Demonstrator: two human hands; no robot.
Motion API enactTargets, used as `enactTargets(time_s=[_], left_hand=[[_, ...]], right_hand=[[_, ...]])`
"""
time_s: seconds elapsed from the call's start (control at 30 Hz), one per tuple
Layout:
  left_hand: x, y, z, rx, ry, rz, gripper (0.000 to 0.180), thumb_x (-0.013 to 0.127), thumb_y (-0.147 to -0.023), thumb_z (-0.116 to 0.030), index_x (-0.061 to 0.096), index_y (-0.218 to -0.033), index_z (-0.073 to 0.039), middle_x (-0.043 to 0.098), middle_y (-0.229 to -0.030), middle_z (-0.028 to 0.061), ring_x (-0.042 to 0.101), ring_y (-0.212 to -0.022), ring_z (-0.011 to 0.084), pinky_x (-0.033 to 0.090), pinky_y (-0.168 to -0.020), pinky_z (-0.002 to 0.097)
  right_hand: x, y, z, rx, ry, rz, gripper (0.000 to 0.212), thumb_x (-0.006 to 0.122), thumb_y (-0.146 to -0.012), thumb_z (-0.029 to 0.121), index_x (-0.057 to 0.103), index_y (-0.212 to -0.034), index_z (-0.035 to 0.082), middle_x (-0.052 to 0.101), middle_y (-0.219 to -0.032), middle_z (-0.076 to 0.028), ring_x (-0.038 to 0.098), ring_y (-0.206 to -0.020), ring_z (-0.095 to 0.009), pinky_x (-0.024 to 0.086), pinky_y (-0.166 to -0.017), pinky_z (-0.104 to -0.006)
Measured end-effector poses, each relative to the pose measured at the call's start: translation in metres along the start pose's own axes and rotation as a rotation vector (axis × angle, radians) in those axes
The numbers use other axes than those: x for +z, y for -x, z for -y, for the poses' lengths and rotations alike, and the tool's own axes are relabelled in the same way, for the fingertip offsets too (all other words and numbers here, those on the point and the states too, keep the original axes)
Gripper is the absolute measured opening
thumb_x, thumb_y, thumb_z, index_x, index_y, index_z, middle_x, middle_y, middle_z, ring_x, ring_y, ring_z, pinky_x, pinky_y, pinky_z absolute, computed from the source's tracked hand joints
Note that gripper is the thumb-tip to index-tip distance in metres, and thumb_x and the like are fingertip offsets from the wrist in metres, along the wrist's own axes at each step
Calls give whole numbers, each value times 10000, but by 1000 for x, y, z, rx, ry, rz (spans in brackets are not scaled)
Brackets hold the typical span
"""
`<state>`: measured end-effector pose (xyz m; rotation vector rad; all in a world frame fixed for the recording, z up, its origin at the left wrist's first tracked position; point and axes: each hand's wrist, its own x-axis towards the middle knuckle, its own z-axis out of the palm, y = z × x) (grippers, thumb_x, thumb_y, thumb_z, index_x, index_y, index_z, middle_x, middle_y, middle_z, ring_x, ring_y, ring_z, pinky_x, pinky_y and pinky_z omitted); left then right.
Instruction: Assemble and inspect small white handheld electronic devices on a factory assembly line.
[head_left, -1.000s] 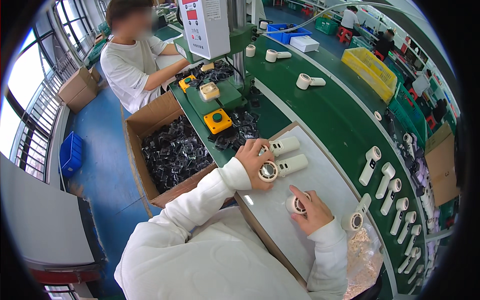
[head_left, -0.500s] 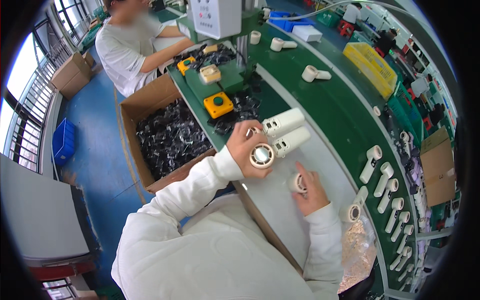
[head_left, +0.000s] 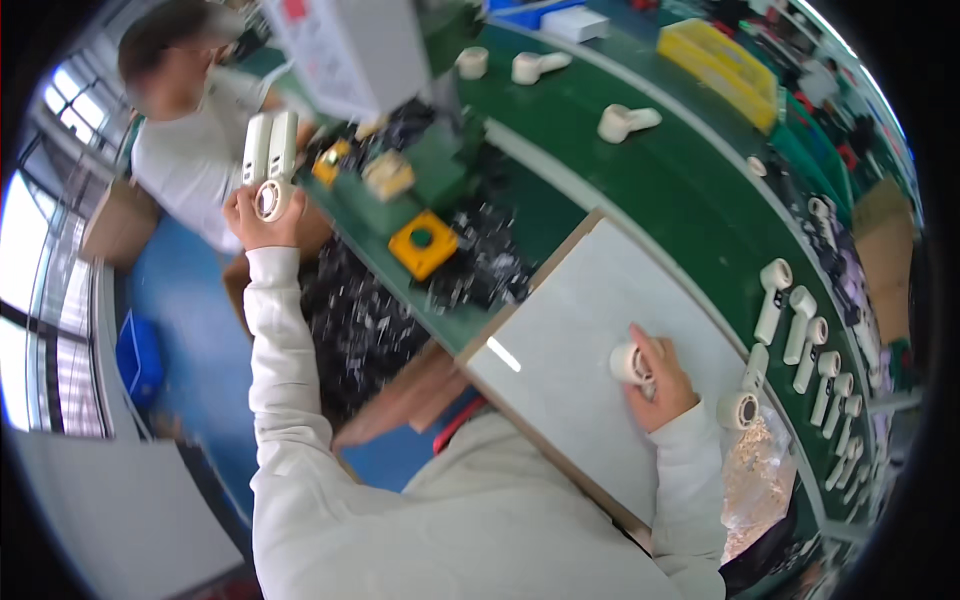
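Stretched out to the far left, my left hand grips two white handheld fans side by side, handles pointing up and away. One round fan head shows between its fingers. Over the white board, my right hand is closed around a white round-headed piece like those fan heads. The rest of that piece is hidden under the palm. Another white fan lies just right of my right wrist, by a clear bag of small pale parts.
A press machine with a yellow button box stands ahead. Below it, a carton holds black parts. A person in white sits at the far left. Several fans line the green conveyor.
My left hand has swung far left and away from the board, carrying the two fans. My right hand stays at the board with its piece. The view has shifted and blurred.
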<state>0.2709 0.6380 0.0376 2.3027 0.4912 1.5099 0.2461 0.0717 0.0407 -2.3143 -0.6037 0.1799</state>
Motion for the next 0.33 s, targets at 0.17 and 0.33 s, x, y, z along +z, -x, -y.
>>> enactTargets(time_s=[0.17,0.33], left_hand=[[91,-42,53,74,-312,255,516,822,-684,-310,610,-1092,-74,529,-1182,124,547,-990,298,468,-890,377],[153,-103,133,-448,540,1038,707,758,-756,-428,525,-1356,-134,411,-1426,195,474,-1186,406,414,-1018,389]], right_hand=[[3,15,-12,53,-88,-25,760,581,-697,-52,446,-1421,137,533,-1123,-107,569,-898,-261,482,-781,-295],[-7,6,-11,-51,-232,-52,763,579,-690,-36,439,-1423,121,540,-1171,-110,562,-907,-263,471,-801,-299]])
